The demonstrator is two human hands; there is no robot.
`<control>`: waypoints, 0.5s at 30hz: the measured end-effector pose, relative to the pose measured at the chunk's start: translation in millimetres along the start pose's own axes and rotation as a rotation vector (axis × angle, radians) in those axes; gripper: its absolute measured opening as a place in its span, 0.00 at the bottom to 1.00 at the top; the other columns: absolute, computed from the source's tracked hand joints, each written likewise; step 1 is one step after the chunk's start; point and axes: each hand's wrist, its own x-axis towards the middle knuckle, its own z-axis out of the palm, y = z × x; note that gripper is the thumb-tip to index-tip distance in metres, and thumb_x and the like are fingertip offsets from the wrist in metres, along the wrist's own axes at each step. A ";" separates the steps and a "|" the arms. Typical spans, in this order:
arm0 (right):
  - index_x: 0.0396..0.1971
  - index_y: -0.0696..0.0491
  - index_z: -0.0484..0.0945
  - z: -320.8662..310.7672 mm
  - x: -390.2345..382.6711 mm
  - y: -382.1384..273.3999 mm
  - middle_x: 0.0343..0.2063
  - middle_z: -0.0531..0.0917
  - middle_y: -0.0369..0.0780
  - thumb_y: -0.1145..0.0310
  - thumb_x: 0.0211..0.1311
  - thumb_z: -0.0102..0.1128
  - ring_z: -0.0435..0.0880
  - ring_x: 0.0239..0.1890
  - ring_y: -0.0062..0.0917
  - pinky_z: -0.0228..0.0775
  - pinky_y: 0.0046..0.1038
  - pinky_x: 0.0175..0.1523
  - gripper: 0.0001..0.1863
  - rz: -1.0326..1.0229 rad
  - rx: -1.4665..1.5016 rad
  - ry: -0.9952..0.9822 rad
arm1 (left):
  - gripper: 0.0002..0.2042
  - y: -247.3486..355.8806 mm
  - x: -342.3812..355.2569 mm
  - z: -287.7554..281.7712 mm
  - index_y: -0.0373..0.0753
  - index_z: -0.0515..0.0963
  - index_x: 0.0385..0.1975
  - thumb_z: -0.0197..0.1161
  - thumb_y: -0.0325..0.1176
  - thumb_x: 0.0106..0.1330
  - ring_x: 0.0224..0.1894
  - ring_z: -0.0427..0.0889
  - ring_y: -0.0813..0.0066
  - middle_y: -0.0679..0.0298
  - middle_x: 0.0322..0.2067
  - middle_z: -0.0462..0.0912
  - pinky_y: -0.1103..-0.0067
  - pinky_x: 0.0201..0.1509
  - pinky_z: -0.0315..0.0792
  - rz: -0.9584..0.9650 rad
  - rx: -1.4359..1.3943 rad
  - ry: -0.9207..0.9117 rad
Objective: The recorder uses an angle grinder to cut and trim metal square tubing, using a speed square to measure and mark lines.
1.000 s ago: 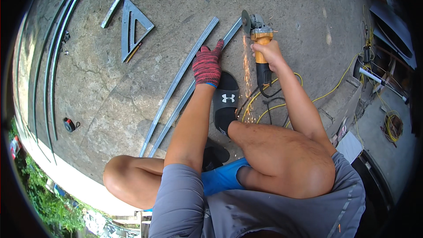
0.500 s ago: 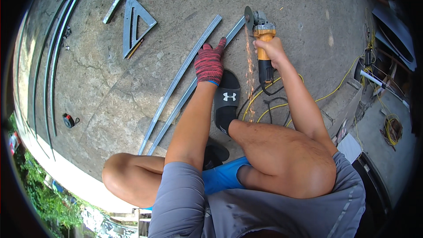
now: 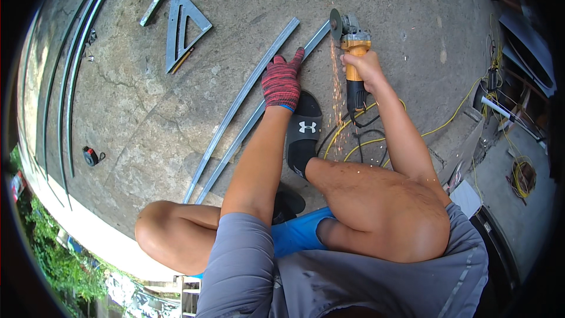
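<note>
My left hand [image 3: 281, 84], in a red and black knit glove, grips a square metal tube [image 3: 316, 40] lying on the concrete. A second metal tube [image 3: 235, 109] lies just left of it, touched or nearly touched by the gloved fingers. My bare right hand [image 3: 366, 66] is wrapped round the yellow and black body of an angle grinder [image 3: 355, 40]. The grinder's disc [image 3: 335, 23] stands upright at the far end of the gripped tube. A stream of orange sparks [image 3: 336, 76] falls from the disc toward my right leg.
My sandalled foot [image 3: 305, 132] is beside the gripped tube. Black and yellow cables [image 3: 441, 126] lie behind the grinder. A speed square [image 3: 173, 29], a pencil [image 3: 183, 60], a tape measure [image 3: 90, 155] and several long metal lengths [image 3: 76, 65] lie to the left. Sheet scraps [image 3: 527, 53] lean at right.
Both hands keep their holds, and the disc stays at the tube's end. The sparks now scatter more widely, with specks over my right leg. The view has shifted slightly.
</note>
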 end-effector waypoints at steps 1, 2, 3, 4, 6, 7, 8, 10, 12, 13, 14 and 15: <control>0.33 0.59 0.80 -0.1 -1.1 -1.1 0.26 0.82 0.37 0.72 0.49 0.70 0.82 0.25 0.22 0.72 0.25 0.30 0.12 0.011 -0.009 0.011 | 0.27 0.2 -0.2 0.0 0.65 0.68 0.65 0.51 0.28 0.68 0.50 0.79 0.54 0.52 0.46 0.75 0.63 0.50 0.76 -0.001 -0.002 0.002; 0.33 0.59 0.80 -1.1 -0.4 1.2 0.26 0.82 0.37 0.72 0.49 0.70 0.82 0.25 0.22 0.72 0.25 0.30 0.12 0.009 -0.011 0.010 | 0.27 0.3 -0.4 0.0 0.64 0.68 0.65 0.51 0.28 0.68 0.50 0.79 0.54 0.52 0.46 0.75 0.62 0.50 0.76 0.002 -0.006 0.004; 0.33 0.59 0.80 -0.8 0.2 3.5 0.26 0.82 0.37 0.72 0.49 0.70 0.82 0.25 0.22 0.72 0.25 0.30 0.12 -0.003 -0.001 0.004 | 0.26 -0.1 -0.8 -1.2 0.64 0.68 0.65 0.51 0.29 0.69 0.50 0.79 0.53 0.52 0.46 0.75 0.62 0.50 0.76 0.003 -0.009 0.007; 0.34 0.59 0.80 -0.9 1.1 5.2 0.26 0.82 0.37 0.72 0.49 0.70 0.82 0.25 0.22 0.73 0.25 0.30 0.13 -0.017 0.009 -0.002 | 0.26 0.0 -1.6 -2.3 0.64 0.68 0.65 0.51 0.29 0.69 0.50 0.79 0.53 0.52 0.46 0.75 0.62 0.50 0.76 0.000 -0.010 0.011; 0.34 0.59 0.80 -1.5 0.1 7.9 0.26 0.83 0.37 0.71 0.48 0.70 0.82 0.25 0.22 0.73 0.25 0.30 0.13 -0.017 0.005 0.000 | 0.26 0.7 -1.9 -3.1 0.64 0.68 0.65 0.51 0.30 0.69 0.50 0.79 0.53 0.52 0.46 0.75 0.62 0.51 0.76 -0.003 -0.021 0.011; 0.34 0.59 0.80 -1.6 -0.5 8.2 0.26 0.83 0.37 0.71 0.48 0.70 0.82 0.25 0.22 0.73 0.26 0.30 0.13 -0.015 0.003 0.004 | 0.26 0.4 -1.0 -1.8 0.64 0.68 0.65 0.51 0.30 0.69 0.50 0.79 0.53 0.52 0.46 0.75 0.62 0.51 0.76 -0.006 -0.022 0.011; 0.34 0.59 0.80 -2.2 0.4 8.5 0.26 0.83 0.37 0.71 0.48 0.70 0.82 0.25 0.22 0.73 0.26 0.30 0.13 -0.014 0.001 0.002 | 0.25 0.1 -0.1 -0.5 0.64 0.69 0.65 0.52 0.30 0.69 0.50 0.79 0.54 0.52 0.46 0.76 0.62 0.50 0.76 -0.001 -0.027 0.017; 0.35 0.59 0.80 -2.1 -0.1 8.4 0.26 0.83 0.37 0.71 0.48 0.71 0.82 0.24 0.22 0.73 0.26 0.30 0.14 0.004 -0.024 0.005 | 0.25 -1.3 -1.1 -0.7 0.64 0.69 0.65 0.52 0.31 0.69 0.49 0.79 0.54 0.52 0.45 0.76 0.62 0.50 0.76 0.002 -0.031 0.028; 0.33 0.59 0.81 -1.7 -1.2 7.6 0.26 0.83 0.38 0.71 0.48 0.71 0.82 0.25 0.23 0.73 0.26 0.30 0.13 0.009 -0.024 0.014 | 0.24 -1.7 -1.6 -1.0 0.63 0.69 0.64 0.53 0.32 0.69 0.48 0.79 0.54 0.52 0.44 0.76 0.63 0.50 0.75 0.017 -0.033 0.038; 0.32 0.60 0.81 -1.9 -1.7 6.4 0.26 0.83 0.38 0.72 0.48 0.71 0.82 0.25 0.23 0.73 0.27 0.30 0.12 0.015 -0.024 0.025 | 0.24 -1.1 -1.4 -1.2 0.63 0.69 0.64 0.53 0.32 0.69 0.48 0.79 0.54 0.52 0.44 0.76 0.63 0.50 0.75 0.017 -0.035 0.040; 0.32 0.60 0.81 -2.7 -0.9 7.0 0.26 0.83 0.38 0.72 0.48 0.71 0.82 0.25 0.23 0.73 0.27 0.30 0.12 0.013 -0.025 0.025 | 0.24 -0.4 -1.2 -1.3 0.63 0.69 0.64 0.53 0.32 0.68 0.48 0.79 0.54 0.52 0.44 0.76 0.63 0.50 0.75 0.017 -0.040 0.040; 0.32 0.60 0.81 -2.2 -0.6 7.9 0.26 0.83 0.39 0.72 0.48 0.71 0.82 0.24 0.24 0.73 0.27 0.30 0.12 -0.014 -0.036 0.039 | 0.24 -1.0 -1.5 -1.1 0.63 0.69 0.64 0.53 0.32 0.68 0.48 0.79 0.54 0.52 0.44 0.76 0.63 0.50 0.75 0.016 -0.043 0.040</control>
